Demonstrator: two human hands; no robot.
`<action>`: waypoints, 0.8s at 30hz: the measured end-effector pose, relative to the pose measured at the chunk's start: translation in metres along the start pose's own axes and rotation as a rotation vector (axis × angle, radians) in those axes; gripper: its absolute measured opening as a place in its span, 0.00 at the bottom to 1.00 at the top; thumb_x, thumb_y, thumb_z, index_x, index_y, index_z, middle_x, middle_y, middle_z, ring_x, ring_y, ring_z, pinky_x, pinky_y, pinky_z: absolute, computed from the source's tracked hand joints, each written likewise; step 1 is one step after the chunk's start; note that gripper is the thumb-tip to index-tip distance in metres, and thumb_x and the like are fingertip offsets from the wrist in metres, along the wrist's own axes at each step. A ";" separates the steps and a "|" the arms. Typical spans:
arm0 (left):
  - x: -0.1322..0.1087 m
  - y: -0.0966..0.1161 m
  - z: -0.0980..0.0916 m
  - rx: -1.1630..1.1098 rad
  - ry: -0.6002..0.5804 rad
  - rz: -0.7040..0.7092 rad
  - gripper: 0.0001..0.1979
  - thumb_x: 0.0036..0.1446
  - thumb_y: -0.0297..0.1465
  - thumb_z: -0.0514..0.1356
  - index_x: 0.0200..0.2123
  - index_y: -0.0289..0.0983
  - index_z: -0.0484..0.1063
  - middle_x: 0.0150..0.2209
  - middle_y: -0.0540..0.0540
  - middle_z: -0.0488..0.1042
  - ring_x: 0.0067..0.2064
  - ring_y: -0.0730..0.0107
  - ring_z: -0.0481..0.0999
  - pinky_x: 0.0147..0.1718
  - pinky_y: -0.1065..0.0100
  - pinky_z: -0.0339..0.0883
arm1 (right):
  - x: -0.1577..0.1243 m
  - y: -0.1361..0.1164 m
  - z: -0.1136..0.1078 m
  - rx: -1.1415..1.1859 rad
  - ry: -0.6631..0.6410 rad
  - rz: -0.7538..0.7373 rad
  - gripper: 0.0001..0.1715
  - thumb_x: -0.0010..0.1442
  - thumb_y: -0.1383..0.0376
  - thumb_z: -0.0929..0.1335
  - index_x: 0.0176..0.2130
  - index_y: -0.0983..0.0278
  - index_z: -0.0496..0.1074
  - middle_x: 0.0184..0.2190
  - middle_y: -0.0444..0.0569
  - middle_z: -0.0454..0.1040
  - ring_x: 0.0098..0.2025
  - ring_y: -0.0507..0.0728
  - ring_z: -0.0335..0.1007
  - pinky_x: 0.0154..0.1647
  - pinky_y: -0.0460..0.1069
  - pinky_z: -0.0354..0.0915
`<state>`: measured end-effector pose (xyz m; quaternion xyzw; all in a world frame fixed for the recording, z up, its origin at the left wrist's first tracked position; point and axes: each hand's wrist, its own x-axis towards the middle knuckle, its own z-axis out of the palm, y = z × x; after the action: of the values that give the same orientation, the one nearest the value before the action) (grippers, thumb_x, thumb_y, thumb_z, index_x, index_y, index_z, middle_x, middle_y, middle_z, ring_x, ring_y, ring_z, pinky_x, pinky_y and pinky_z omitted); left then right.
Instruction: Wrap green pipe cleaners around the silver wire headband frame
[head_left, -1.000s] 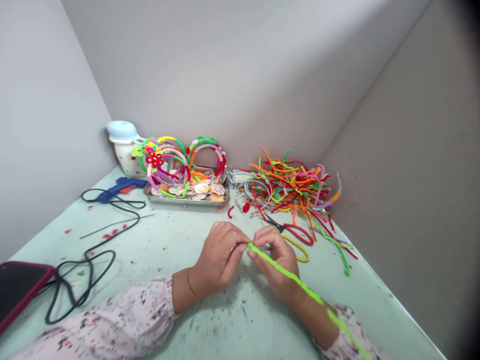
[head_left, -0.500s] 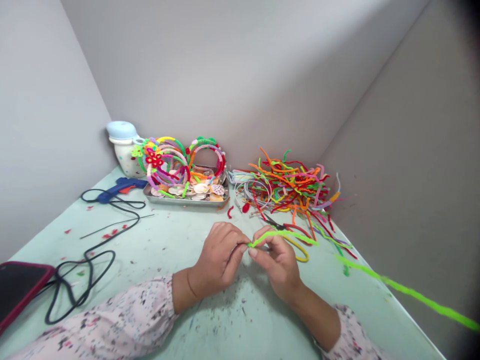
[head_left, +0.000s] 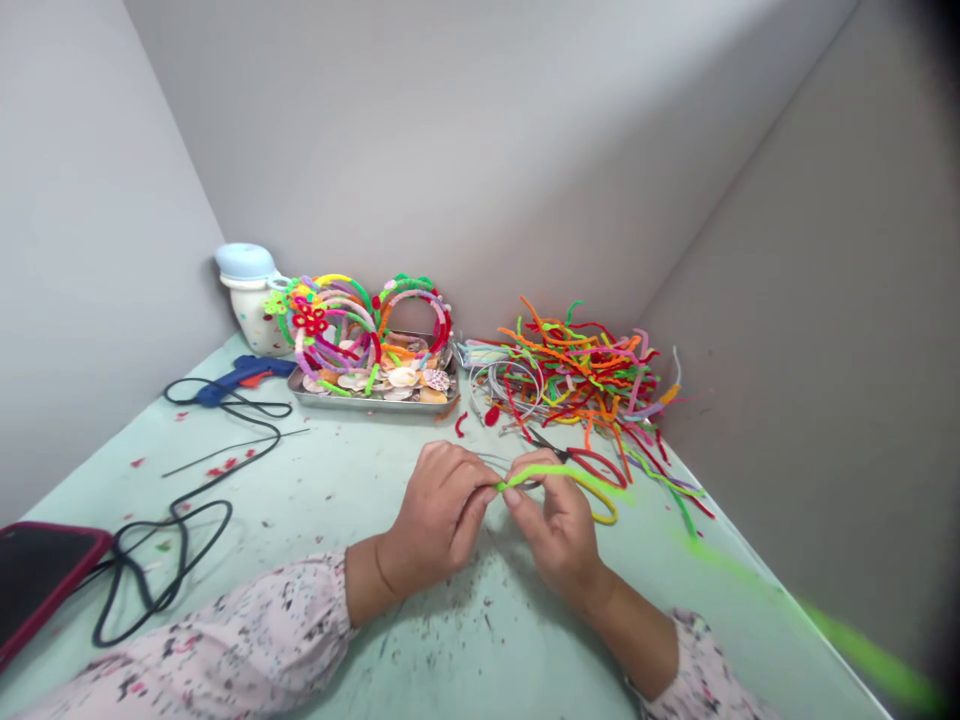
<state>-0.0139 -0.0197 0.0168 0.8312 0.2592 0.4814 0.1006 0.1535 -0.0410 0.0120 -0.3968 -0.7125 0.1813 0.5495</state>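
Observation:
Above the middle of the table, my left hand (head_left: pixel 442 510) is closed in a pinch on the end of a bright green pipe cleaner (head_left: pixel 555 470). My right hand (head_left: pixel 559 530) pinches it too, its fingertips close against those of the left. From there the pipe cleaner runs over my right fingers and trails off to the right, its far part smeared by motion. A thin grey band (head_left: pixel 491 458) shows behind my fingertips; most of it is hidden by the hands. Just beyond my right hand lie scissors (head_left: pixel 600 470) with red and yellow handles.
A metal tray (head_left: pixel 367 403) holds shells and colourful fuzzy headbands (head_left: pixel 337 330). Loose pipe cleaners (head_left: pixel 585 370) are heaped at the back right, beside grey wire hoops (head_left: pixel 491 385). At left are a blue glue gun (head_left: pixel 244 375), black cord (head_left: pixel 180 510), a phone (head_left: pixel 45 580) and a white jar (head_left: pixel 259 315).
The loose tail of the green pipe cleaner has swung lower at the right and is now blurred. Both hands stay nearly in place, and the grey band now shows between them.

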 end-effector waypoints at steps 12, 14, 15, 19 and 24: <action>0.000 -0.002 0.004 0.041 -0.088 -0.090 0.05 0.61 0.26 0.51 0.38 0.37 0.66 0.34 0.44 0.69 0.39 0.63 0.66 0.42 0.58 0.58 | 0.001 0.003 0.005 0.143 -0.005 0.206 0.05 0.61 0.67 0.64 0.32 0.62 0.66 0.31 0.44 0.65 0.36 0.54 0.61 0.40 0.49 0.58; 0.000 -0.002 0.004 0.042 -0.107 -0.116 0.05 0.61 0.27 0.51 0.37 0.36 0.65 0.34 0.44 0.69 0.39 0.63 0.66 0.42 0.57 0.58 | 0.001 0.003 0.005 0.155 -0.008 0.224 0.05 0.61 0.67 0.64 0.31 0.62 0.66 0.31 0.43 0.65 0.36 0.53 0.61 0.40 0.49 0.58; 0.000 -0.002 0.004 0.043 -0.112 -0.122 0.04 0.60 0.27 0.51 0.37 0.36 0.65 0.34 0.44 0.69 0.39 0.62 0.66 0.42 0.57 0.58 | 0.001 0.003 0.005 0.157 -0.008 0.227 0.05 0.61 0.66 0.65 0.31 0.62 0.66 0.31 0.43 0.64 0.36 0.53 0.61 0.40 0.49 0.58; 0.000 -0.002 0.004 0.053 -0.110 -0.133 0.03 0.59 0.27 0.52 0.37 0.37 0.65 0.34 0.44 0.69 0.38 0.62 0.66 0.41 0.58 0.58 | 0.001 0.003 0.005 0.134 -0.019 0.212 0.06 0.62 0.65 0.64 0.32 0.62 0.66 0.30 0.44 0.65 0.35 0.54 0.61 0.40 0.49 0.58; -0.001 0.000 0.004 0.076 -0.106 -0.143 0.03 0.58 0.27 0.53 0.35 0.37 0.65 0.31 0.45 0.68 0.37 0.63 0.66 0.40 0.59 0.58 | 0.001 0.004 0.004 0.101 -0.028 0.192 0.06 0.63 0.64 0.63 0.35 0.62 0.68 0.33 0.45 0.68 0.38 0.55 0.64 0.42 0.50 0.59</action>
<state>-0.0108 -0.0197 0.0136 0.8382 0.3303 0.4180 0.1166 0.1509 -0.0374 0.0084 -0.4323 -0.6687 0.2742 0.5392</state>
